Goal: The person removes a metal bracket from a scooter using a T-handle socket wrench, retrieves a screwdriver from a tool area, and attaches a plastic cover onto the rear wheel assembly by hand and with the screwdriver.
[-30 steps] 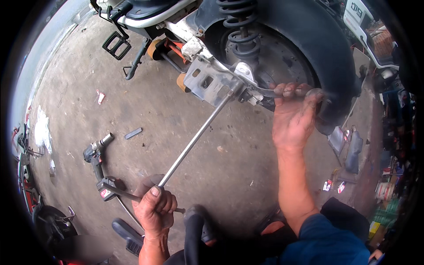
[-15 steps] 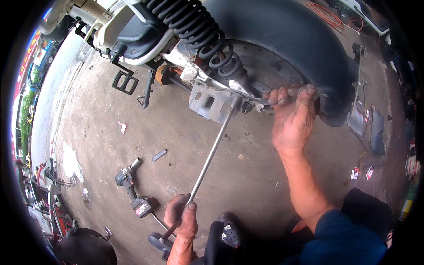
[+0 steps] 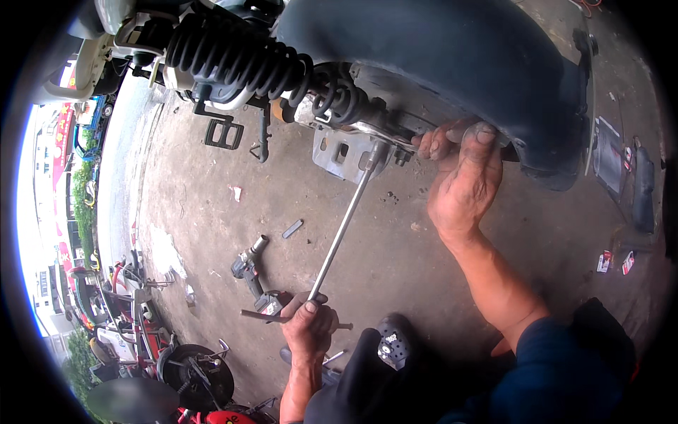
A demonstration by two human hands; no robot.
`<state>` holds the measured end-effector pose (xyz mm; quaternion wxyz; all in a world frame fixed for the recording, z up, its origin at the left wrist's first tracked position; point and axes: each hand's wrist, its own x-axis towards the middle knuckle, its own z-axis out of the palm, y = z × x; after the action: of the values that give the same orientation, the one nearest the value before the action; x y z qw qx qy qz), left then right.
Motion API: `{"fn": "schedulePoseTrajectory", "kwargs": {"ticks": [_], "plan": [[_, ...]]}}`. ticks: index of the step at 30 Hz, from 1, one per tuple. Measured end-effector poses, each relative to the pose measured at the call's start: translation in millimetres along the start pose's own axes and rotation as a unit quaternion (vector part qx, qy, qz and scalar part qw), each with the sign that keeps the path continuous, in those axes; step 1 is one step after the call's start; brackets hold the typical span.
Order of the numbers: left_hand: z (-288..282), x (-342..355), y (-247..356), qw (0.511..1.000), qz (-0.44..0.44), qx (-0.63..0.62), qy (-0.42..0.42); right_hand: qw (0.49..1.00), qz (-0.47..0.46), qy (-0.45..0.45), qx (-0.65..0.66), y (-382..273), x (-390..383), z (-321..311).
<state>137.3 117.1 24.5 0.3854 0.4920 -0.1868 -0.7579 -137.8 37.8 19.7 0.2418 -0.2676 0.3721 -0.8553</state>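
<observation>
My left hand (image 3: 309, 326) is closed around the handle of a long T-handle socket wrench (image 3: 340, 237), its crossbar poking out on both sides of the fist. The wrench's far end meets a fastener beside a slotted grey metal plate (image 3: 330, 157), below the black coil-spring shock absorber (image 3: 240, 60). My right hand (image 3: 465, 187) is raised to the wheel area under the black fender (image 3: 452, 60), fingers curled inward. What those fingers grip is hidden behind them.
A cordless impact wrench (image 3: 252, 272) lies on the concrete floor (image 3: 381, 261) near a small grey bar (image 3: 292, 228). A pedal (image 3: 224, 133) hangs at the vehicle's left. Parked vehicles (image 3: 134, 318) stand at lower left; a dark panel (image 3: 643, 191) lies at right.
The view has shifted, so the floor items appear further right. My left hand has moved up, and the wrench's crossbar now lies nearly crosswise. The right hand stays at the wheel.
</observation>
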Motion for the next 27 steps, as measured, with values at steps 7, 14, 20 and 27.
{"fn": "schedulePoseTrajectory", "kwargs": {"ticks": [7, 14, 20, 27], "plan": [[8, 10, -7, 0.705, 0.433, 0.562, 0.025, 0.987, 0.015, 0.148, -0.061, -18, -34, -8], [2, 5, -2, 0.591, 0.507, 0.627, 0.014, 0.838, 0.505, 0.029, 0.204, 10, -122, 51], [-45, -33, -35, 0.943, 0.225, 0.181, 0.167, 0.821, 0.526, 0.136, 0.174, 6, -116, 81], [-23, -21, -2, 0.974, 0.104, 0.172, -0.102, 0.838, 0.501, 0.11, 0.187, 7, -117, 74]]}}
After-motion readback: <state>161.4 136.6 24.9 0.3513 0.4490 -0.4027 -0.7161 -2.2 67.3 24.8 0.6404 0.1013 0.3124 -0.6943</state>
